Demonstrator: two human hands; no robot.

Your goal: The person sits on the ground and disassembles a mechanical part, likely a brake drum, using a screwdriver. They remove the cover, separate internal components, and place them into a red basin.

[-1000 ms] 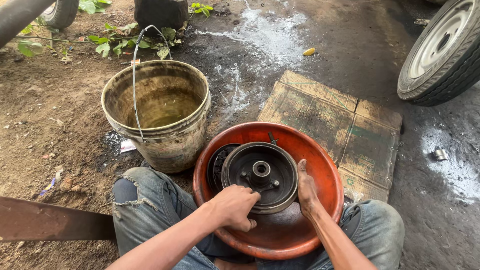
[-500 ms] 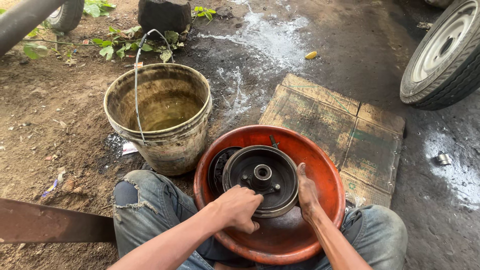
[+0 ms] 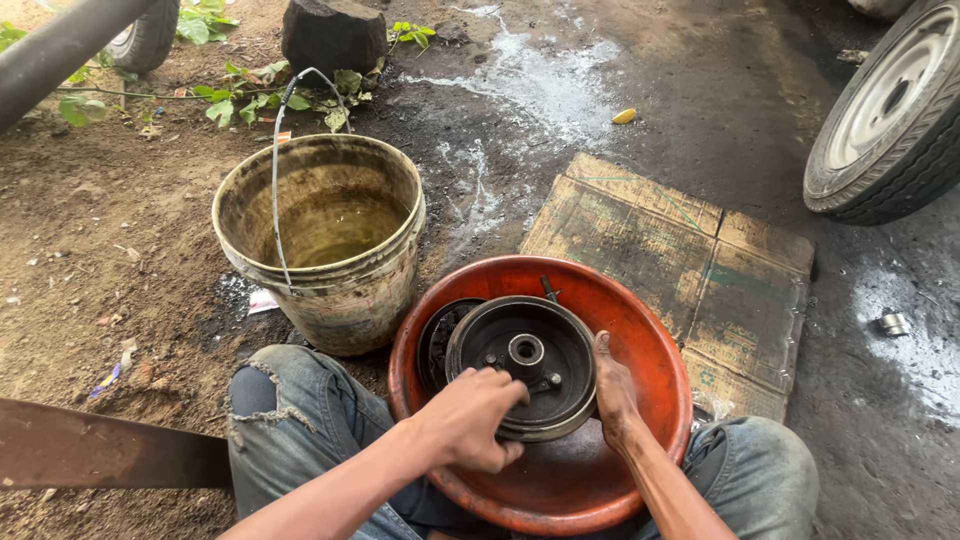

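Left hand (image 3: 470, 418): fingers curled over near rim of one brake drum (image 3: 522, 365), gripping. Right hand (image 3: 613, 392): open, palm flat against drum's right side. Drum: round, dark greasy metal, hub hole at centre, tilted inside one shallow orange-red basin (image 3: 640, 330), smooth, resting across knees in torn blue jeans (image 3: 300, 420). Just left: one grimy plastic bucket (image 3: 335, 285), wire handle, murky water. Behind: flattened cardboard (image 3: 680, 260) on wet ground. One tyre (image 3: 890, 120) at far right.
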